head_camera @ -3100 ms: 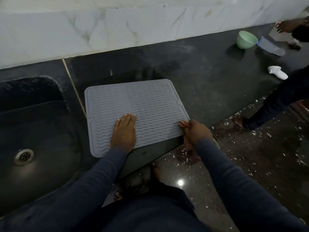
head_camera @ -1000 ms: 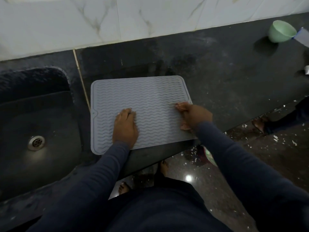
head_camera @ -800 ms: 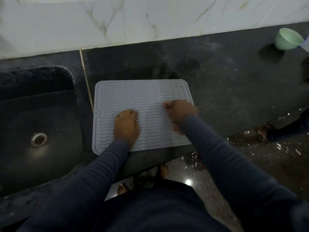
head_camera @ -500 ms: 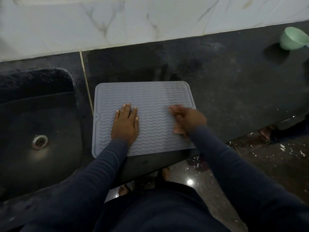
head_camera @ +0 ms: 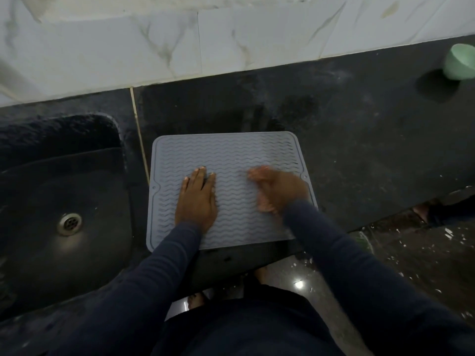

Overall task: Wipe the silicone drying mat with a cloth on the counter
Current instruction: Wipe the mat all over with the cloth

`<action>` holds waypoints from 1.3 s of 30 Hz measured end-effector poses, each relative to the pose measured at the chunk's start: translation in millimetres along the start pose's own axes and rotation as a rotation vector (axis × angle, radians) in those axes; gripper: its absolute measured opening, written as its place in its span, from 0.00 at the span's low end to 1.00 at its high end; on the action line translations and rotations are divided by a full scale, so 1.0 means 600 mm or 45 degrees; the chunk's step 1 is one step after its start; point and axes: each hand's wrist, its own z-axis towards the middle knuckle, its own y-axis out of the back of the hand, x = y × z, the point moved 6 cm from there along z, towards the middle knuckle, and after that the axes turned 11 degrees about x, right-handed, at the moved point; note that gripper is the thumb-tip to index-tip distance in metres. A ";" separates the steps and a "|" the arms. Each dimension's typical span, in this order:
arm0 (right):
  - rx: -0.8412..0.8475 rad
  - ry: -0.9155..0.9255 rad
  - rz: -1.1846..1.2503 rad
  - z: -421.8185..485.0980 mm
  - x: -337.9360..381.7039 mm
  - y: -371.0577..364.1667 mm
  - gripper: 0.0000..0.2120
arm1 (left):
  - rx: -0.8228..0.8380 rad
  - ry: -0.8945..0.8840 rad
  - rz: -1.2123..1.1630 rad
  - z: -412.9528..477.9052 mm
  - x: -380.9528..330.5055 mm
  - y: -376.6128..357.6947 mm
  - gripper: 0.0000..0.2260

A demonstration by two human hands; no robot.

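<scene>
Grey silicone drying mat (head_camera: 231, 160) lies flat on the black tabletop (head_camera: 359, 140), long side running 9 to 3 o'clock, near edge just at the tabletop's front lip. Rounded corners, raised rim, wavy ridges across the whole face, a small notch with a hole at the middle of each short side. Surface looks even grey, no stains readable in this dim light.

Left hand (head_camera: 198, 201) is pressed palm-down on the mat's left-centre, fingers straight and together pointing to 12 o'clock, released flat, grasping nothing. Dark blue sleeve runs back toward 6 o'clock.

Right hand (head_camera: 280, 191) is on the mat's right half, motion-blurred, fingers curled toward 10 o'clock. Something pinkish shows under the fingers and palm; cannot tell if that is a cloth or just the blurred hand, so cannot tell whether it is clenched on anything. Its sleeve crosses the mat's near right corner.

Dark sink (head_camera: 64, 201) with a metal drain (head_camera: 69, 223) sits at 9 o'clock of the mat, apart from it, a thin pale seam line between them. White marble-look wall tiles (head_camera: 231, 42) at 12 o'clock. Pale green bowl (head_camera: 460, 62) at 2 o'clock, well apart, cut by the frame edge. Speckled dark floor (head_camera: 411, 253) at 4 o'clock, with another person's bare foot (head_camera: 421, 211) at the far right.
</scene>
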 end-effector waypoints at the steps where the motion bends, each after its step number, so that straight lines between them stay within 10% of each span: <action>1: -0.037 -0.100 -0.045 0.009 -0.053 0.026 0.21 | 0.001 0.006 -0.011 0.001 0.001 -0.001 0.24; 5: -0.127 -0.355 -0.123 0.031 -0.111 0.074 0.21 | -0.009 0.011 -0.004 0.000 -0.001 0.000 0.25; 11: 0.035 0.289 0.026 -0.024 0.156 -0.064 0.19 | 0.014 0.008 0.039 0.001 -0.004 -0.001 0.22; 20: -0.020 -0.321 -0.201 0.036 -0.084 0.074 0.17 | -0.025 0.002 0.033 -0.001 -0.003 0.000 0.24; 27: 0.112 0.196 -0.111 0.017 0.164 -0.041 0.14 | -0.003 0.013 0.055 -0.001 -0.005 0.003 0.24; 35: 0.028 -0.196 -0.330 0.042 -0.021 0.074 0.19 | -0.024 0.017 0.013 -0.003 -0.004 0.004 0.22; 39: 0.028 0.005 -0.089 0.046 0.089 0.033 0.16 | -0.017 0.023 0.016 -0.003 -0.004 0.005 0.21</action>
